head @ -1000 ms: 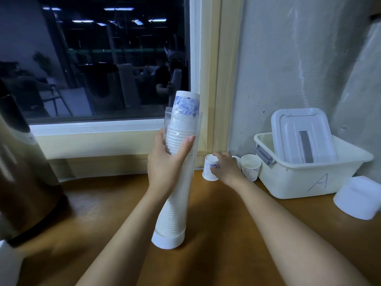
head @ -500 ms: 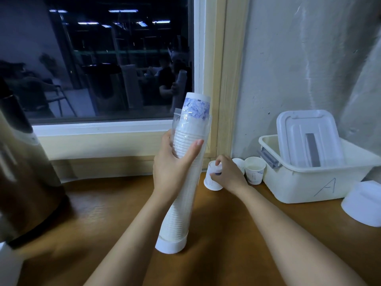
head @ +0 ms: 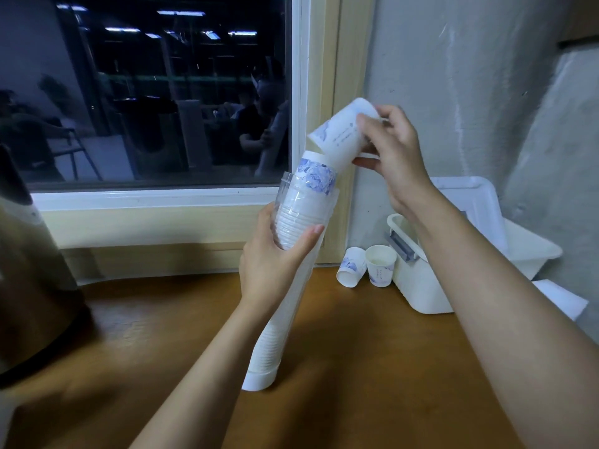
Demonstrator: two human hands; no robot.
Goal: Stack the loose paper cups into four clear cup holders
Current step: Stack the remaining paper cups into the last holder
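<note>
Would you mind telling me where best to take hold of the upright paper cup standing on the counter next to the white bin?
Probably grip the upright cup around its upper wall just under the rim, coming from above and the front. Its mouth faces up, the white bin crowds its right side, and the tipped cup leans close on its left.

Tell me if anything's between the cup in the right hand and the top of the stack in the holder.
Nothing visible. The right hand holds the paper cup tilted, mouth down, just above the stack's top cup in the clear holder, which the left hand grips.
</note>
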